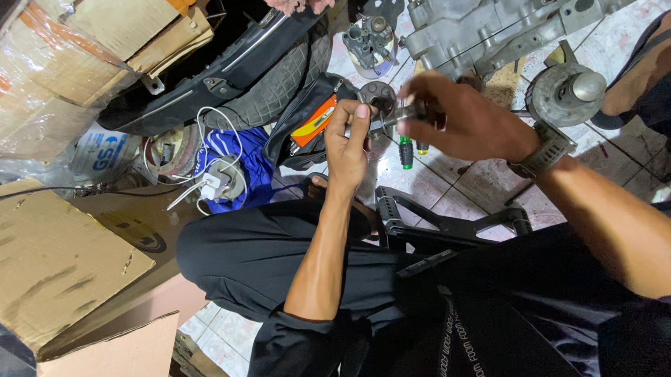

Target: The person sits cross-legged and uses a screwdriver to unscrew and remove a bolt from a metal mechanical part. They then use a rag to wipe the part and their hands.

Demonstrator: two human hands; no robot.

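Centre of the frame, upper half: your left hand (pixel 349 140) is closed around a small metal part (pixel 388 115), thumb pressed flat on top, fingers curled beneath it. Your right hand (pixel 459 118) meets it from the right, fingers wrapped around a dark-handled tool (pixel 422 113) whose tip sits against the part. The right hand is blurred, so you cannot tell the exact contact point.

Floor, just below the hands: two green-handled screwdrivers (pixel 406 152) lie on the tiles. Upper centre: a carburettor (pixel 368 39) rests on its own, apart from the large grey engine casing (pixel 493 26) to its right. Right of the hands, a round metal hub (pixel 570 93) stands on the tiles. Left of centre: a tyre (pixel 280 84), a black pouch with an orange insert (pixel 312 123), and a blue cloth (pixel 235 158). Cardboard boxes (pixel 50 70) fill the left side.

Judgement on progress: the engine looks stripped down, with components spread loose. The held part is mid-work; nothing shows reassembly under way, so most of the job appears left.
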